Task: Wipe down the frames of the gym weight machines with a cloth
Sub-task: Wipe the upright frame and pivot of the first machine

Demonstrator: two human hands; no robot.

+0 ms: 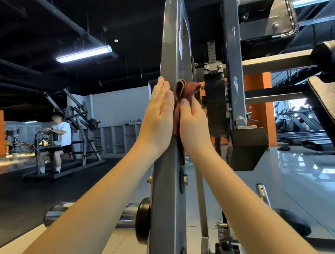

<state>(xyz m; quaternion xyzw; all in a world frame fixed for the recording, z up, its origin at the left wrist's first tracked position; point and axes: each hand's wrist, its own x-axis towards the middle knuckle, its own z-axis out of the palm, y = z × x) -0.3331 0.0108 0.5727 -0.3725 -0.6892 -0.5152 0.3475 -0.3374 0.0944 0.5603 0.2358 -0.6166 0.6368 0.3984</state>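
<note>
1. The step in hand is wiping 1 grey upright (178,43) of the weight machine's frame, about midway up its height.
2. The left hand (159,115) is open, its fingers straight and together, lying flat on the upright's left face.
3. The right hand (195,124) looks flat too, pressing the brown cloth (182,95) against the upright's near edge. The cloth bunches above the fingertips, and a tail hangs below the wrist.
4. The upright above the hands probably remains to be wiped. The next move likely calls for sliding the cloth along it under steady palm pressure, with the left hand bracing.
5. Edges: a black bracket (215,105) with bolts sits just beside the right hand's fingers. A 2nd upright (234,67) stands close behind it, so room on that side is tight.
6. Lower down, bolt heads (185,180) stick out of the upright and could snag the hanging tail.
7. The left side is open air. A seated person (60,132) on another machine is well apart, so that side gives free room.
</note>
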